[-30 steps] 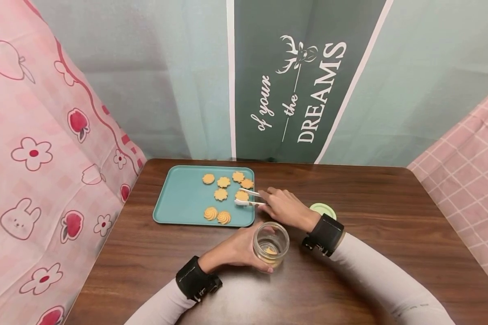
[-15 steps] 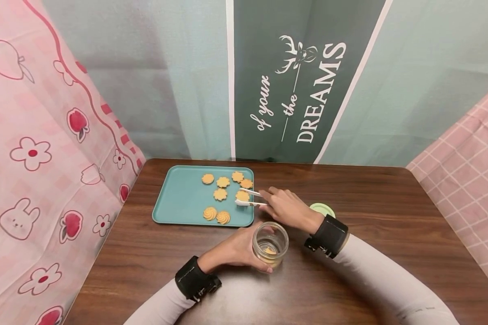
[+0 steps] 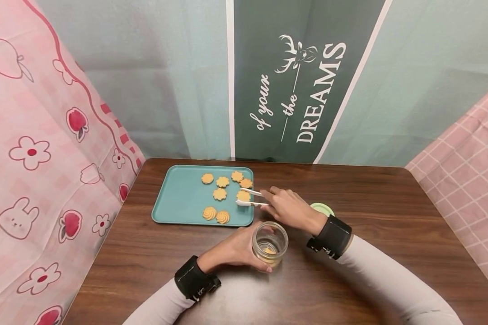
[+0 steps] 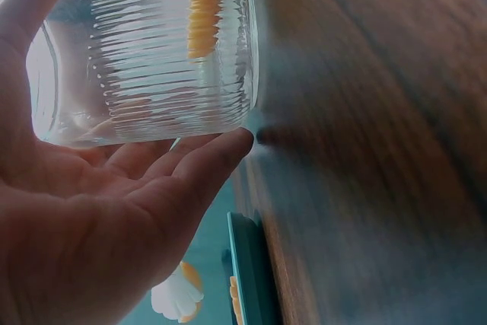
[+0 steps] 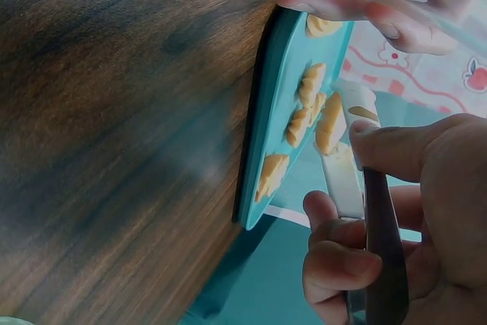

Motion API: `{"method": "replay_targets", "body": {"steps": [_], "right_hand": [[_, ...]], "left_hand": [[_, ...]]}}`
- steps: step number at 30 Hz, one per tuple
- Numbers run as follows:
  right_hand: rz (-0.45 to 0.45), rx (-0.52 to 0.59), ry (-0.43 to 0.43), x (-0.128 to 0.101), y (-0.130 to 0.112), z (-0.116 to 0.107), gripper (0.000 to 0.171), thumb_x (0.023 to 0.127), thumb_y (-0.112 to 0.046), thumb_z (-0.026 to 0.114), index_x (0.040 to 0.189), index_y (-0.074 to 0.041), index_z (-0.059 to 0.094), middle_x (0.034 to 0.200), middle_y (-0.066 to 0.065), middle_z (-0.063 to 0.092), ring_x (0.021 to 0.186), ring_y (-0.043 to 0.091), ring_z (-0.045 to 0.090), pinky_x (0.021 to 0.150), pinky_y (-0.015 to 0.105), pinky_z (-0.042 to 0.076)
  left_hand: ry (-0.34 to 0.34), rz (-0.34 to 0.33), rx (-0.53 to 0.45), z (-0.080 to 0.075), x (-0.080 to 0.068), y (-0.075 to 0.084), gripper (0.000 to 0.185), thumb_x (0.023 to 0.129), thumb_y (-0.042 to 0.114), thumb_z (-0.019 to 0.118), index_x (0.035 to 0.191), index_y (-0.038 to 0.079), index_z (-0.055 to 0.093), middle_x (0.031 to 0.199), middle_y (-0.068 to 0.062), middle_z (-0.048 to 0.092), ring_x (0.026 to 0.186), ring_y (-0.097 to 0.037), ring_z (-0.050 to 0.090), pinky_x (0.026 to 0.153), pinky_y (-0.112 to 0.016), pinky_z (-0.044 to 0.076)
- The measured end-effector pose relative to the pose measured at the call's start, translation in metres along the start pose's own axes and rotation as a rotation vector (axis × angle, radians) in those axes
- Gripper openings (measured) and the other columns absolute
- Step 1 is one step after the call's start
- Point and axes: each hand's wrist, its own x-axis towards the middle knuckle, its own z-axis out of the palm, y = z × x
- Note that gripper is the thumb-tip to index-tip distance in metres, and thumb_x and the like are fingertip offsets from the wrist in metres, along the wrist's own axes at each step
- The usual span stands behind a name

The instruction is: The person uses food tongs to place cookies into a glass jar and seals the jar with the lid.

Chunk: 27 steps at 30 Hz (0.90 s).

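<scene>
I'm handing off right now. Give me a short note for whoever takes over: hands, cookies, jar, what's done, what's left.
Left hand grips the glass jar on the table. Right hand holds white tongs, tips either side of a cookie on the teal tray.
Done: at least one cookie is in the jar.
Left: seven cookies on the tray; green lid lies behind the right wrist, off the jar.

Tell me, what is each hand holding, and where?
The left hand grips the glass jar around its ribbed side. The right hand pinches white tongs by their handle end.
</scene>
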Motion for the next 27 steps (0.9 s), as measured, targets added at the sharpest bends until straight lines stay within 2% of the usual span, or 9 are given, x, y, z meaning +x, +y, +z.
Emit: {"method": "replay_targets", "body": {"steps": [18, 27], "right_hand": [[0.002, -0.019, 0.027, -0.01, 0.001, -0.017, 0.045, 0.1, -0.028, 0.076, 0.135, -0.001, 0.067, 0.093, 0.009, 0.062, 0.057, 0.013, 0.056, 0.05, 0.033, 0.051], [-0.005, -0.029, 0.043, -0.018, 0.0, -0.03, 0.046, 0.1, -0.028, 0.076, 0.135, -0.001, 0.066, 0.092, 0.009, 0.061, 0.055, 0.011, 0.052, 0.051, 0.031, 0.05]], "left_hand": [[0.003, 0.022, 0.013, 0.001, 0.003, -0.002, 0.088, 0.064, 0.031, 0.103, 0.135, 0.01, 0.057, 0.129, -0.004, 0.07, 0.119, -0.015, 0.066, 0.104, -0.03, 0.052], [0.0, 0.013, 0.021, 0.002, 0.002, -0.003, 0.089, 0.064, 0.031, 0.103, 0.137, 0.013, 0.057, 0.131, -0.002, 0.07, 0.12, -0.012, 0.065, 0.104, -0.028, 0.052]]}}
